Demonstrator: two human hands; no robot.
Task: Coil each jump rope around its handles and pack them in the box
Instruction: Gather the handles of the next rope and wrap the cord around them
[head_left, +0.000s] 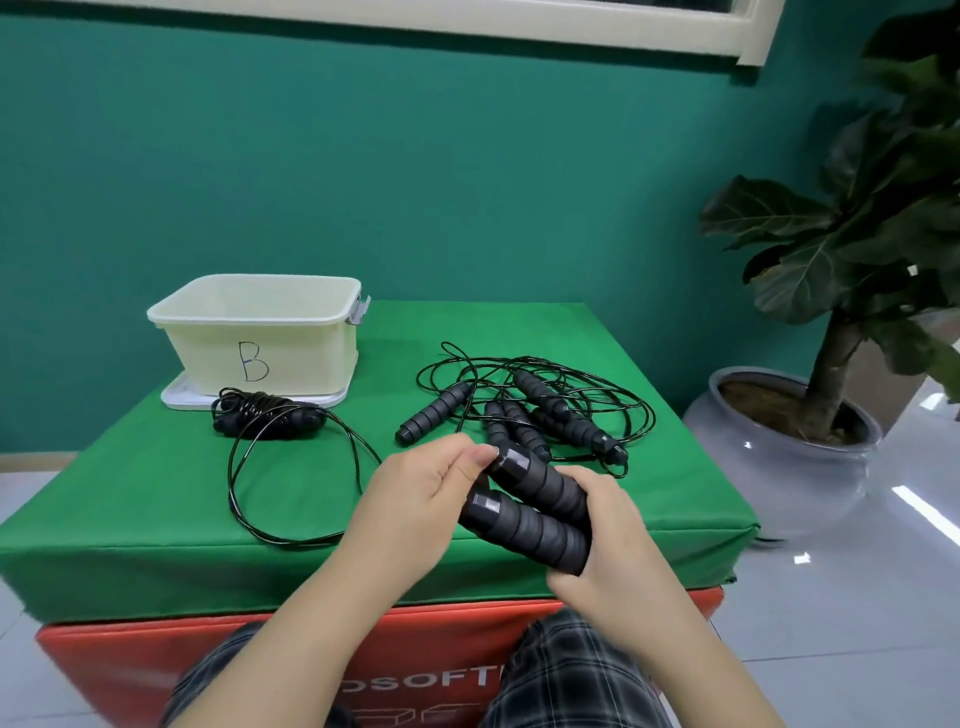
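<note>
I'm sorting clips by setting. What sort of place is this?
Probably an indoor room set up for a recording task, not a gym: a padded block under a green cloth, a teal wall, a potted plant on a glossy tiled floor.

both forearms enter from 6 o'clock, bare, converging twd frame center. left hand (421, 499) at approx 9 o'clock of the pair of handles (530, 512), fingers curled, thumb + fingertips pinching their upper ends. right hand (597, 535) at approx 4 o'clock of the handles, fingers wrapped under the lower ends, back of hand twd cam. hands close, not touching.
</note>
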